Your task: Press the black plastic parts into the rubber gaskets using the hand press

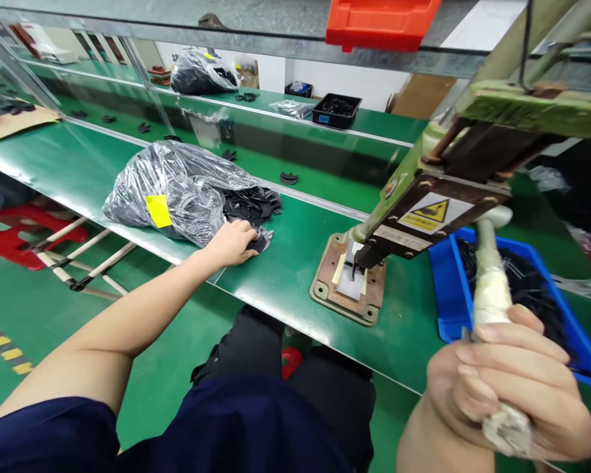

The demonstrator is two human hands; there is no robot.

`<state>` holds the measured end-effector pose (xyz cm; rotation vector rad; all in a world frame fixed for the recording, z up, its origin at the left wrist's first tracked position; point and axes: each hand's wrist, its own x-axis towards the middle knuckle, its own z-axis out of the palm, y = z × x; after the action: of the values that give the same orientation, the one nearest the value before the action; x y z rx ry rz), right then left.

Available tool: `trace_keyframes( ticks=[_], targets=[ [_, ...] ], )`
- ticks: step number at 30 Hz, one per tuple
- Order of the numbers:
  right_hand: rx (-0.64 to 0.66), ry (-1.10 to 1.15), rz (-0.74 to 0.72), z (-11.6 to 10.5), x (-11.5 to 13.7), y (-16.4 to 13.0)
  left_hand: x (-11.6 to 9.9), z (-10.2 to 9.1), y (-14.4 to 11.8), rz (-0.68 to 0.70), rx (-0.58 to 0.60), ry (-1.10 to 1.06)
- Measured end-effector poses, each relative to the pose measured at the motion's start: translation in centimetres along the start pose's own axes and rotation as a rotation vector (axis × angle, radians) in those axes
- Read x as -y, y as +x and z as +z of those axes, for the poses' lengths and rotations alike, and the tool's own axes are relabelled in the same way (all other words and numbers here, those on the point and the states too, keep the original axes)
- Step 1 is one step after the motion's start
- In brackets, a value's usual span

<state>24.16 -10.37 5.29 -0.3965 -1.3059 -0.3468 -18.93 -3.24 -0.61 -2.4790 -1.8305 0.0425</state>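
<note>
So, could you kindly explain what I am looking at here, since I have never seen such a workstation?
The one picture comes from a camera on the worker's head, looking down at both hands. The left hand rests on small black flat pieces spilling from a clear plastic bag on the green bench. The right hand is closed around the taped lever handle of a hand press, whose base plate sits on the bench. Beside it a blue bin holds more black parts.
</note>
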Motion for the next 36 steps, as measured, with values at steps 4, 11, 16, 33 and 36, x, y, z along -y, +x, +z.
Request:
trace_keyframes(
  ticks=[4,11,16,33,36],
  targets=[
    [0.032,0.005,0.051,-0.4,0.6,0.2,-1.6,0.3,1.7,-0.007,-0.021,-0.056],
    [0.037,-0.023,0.083,-0.5,0.9,0.1,-3.0,0.6,4.5,0.027,-0.152,-0.323],
    [0.035,-0.006,0.075,-0.5,0.8,-0.1,-3.6,-0.7,6.6,-0.14,-0.25,-0.731],
    [0.11,-0.008,0.141,-0.2,2.3,0.3,-16.7,-1.0,8.9,-0.214,0.241,-1.837],
    [0.12,-0.026,0.156,-0.2,2.4,0.3,-17.4,-0.5,9.2,-0.201,0.23,-1.746]
  ],
)
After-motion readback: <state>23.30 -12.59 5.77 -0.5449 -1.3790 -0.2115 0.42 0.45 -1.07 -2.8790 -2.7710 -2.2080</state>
